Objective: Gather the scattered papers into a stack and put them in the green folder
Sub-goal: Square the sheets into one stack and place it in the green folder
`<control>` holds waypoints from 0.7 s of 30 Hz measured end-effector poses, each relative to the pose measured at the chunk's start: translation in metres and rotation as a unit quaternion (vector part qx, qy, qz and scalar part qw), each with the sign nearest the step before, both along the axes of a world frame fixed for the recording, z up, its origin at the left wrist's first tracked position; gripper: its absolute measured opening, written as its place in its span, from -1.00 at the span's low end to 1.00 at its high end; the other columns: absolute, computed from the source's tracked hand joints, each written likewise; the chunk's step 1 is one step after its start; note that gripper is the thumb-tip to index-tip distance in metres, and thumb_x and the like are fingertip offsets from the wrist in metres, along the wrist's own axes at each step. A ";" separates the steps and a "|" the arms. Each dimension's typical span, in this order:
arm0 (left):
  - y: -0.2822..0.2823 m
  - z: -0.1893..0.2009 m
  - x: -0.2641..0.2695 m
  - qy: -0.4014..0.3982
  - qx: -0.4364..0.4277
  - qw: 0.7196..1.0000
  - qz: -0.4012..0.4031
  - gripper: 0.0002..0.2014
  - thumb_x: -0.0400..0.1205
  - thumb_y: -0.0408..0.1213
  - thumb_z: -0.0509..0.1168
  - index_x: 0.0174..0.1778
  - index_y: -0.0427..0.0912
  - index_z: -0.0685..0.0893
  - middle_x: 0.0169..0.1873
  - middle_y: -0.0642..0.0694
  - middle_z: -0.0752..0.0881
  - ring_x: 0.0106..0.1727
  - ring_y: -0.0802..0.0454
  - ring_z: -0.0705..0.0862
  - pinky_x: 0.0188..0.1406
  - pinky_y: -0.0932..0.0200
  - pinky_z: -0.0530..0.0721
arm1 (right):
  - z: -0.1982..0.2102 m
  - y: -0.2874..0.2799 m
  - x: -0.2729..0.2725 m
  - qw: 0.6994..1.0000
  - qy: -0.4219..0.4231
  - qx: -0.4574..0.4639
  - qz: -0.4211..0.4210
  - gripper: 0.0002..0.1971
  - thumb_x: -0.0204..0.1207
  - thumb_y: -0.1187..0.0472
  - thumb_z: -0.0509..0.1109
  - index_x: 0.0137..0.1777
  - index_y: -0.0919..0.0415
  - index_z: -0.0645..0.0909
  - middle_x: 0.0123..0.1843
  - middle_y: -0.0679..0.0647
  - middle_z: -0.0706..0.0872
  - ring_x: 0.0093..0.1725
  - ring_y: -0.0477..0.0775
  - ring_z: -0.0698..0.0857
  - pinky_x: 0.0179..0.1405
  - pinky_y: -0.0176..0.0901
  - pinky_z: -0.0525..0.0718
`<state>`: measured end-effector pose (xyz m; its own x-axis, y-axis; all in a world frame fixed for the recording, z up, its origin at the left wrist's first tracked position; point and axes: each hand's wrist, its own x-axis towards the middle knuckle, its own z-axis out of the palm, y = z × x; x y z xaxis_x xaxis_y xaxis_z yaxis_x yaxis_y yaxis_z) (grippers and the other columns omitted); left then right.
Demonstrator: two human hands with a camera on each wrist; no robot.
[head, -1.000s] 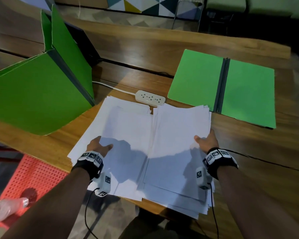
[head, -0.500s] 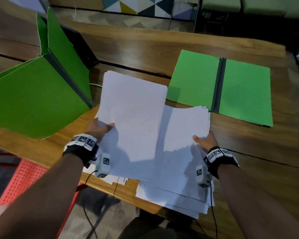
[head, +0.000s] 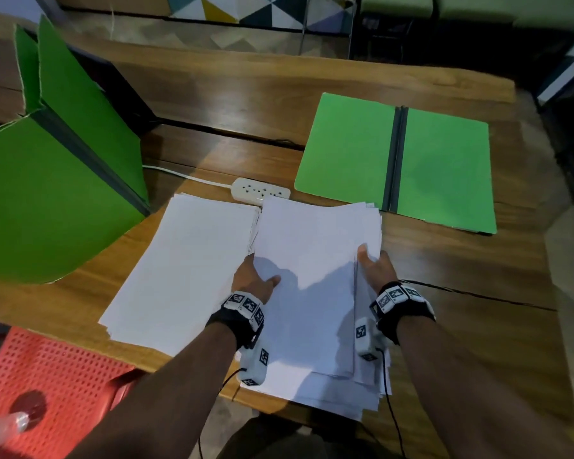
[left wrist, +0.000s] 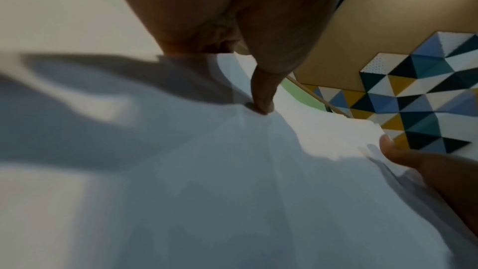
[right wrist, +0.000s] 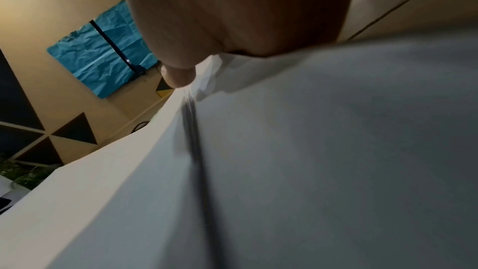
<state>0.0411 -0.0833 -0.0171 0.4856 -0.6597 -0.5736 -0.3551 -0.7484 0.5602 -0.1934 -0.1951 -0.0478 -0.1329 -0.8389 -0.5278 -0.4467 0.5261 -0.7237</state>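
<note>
A wooden table (head: 279, 94) is seen from above, with white papers gathered at its near edge in two groups. The right-hand stack (head: 315, 293) is held between both hands and overhangs the near edge of the table. The left hand (head: 254, 281) is set at the stack's left edge, its thumb laid on the top sheet and its fingers tucked out of sight beneath; in the left wrist view the thumb (left wrist: 264, 97) is pressed into the paper, so a pinch on the stack is shown. The right hand (head: 375, 270) is placed at the stack's right edge, thumb on top and fingers hidden under the sheets, again a pinch. A second pile of papers (head: 186, 270) is left lying flat just to the left, its edge touching or slightly under the held stack.

The green folder (head: 395, 160) is laid open and flat on the far right of the table, just beyond the stack's far right corner. A white power strip (head: 260, 192) is found between the papers and the folder's left side. A standing green board (head: 47, 180) is seen on the left, and a red perforated stool (head: 47, 376) below the table's near left edge.
</note>
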 end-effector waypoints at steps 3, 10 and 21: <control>-0.001 -0.006 -0.006 -0.033 0.009 0.998 -0.061 -0.17 0.52 -0.04 0.44 0.62 -0.19 0.20 0.51 -0.22 0.36 0.54 -0.18 0.36 0.52 0.02 0.36 | 0.001 0.000 0.003 1.000 -0.005 -0.005 0.013 -0.49 0.53 -0.05 0.39 0.34 0.30 0.54 0.26 0.19 0.69 0.27 0.22 0.66 0.06 -0.21 0.47; -0.011 0.003 0.039 -0.094 -0.094 0.991 -0.034 -0.54 0.52 -0.05 0.41 0.32 -0.12 0.63 0.16 -0.21 0.64 0.19 -0.20 0.62 0.27 -0.07 0.60 | -0.010 0.000 0.007 0.997 0.066 -0.014 0.023 -0.39 0.29 -0.13 0.58 0.25 0.24 0.62 0.19 0.21 0.75 0.18 0.25 0.71 0.08 -0.07 0.64; 0.055 -0.024 0.180 -0.217 0.128 0.958 0.140 -0.01 0.38 0.06 0.53 0.61 -0.27 0.20 0.58 -0.32 0.22 0.61 -0.30 0.18 0.54 -0.26 0.25 | -0.005 -0.004 0.011 0.994 0.094 -0.015 0.044 -0.42 0.35 -0.09 0.56 0.24 0.29 0.62 0.23 0.25 0.73 0.22 0.29 0.68 0.11 -0.05 0.59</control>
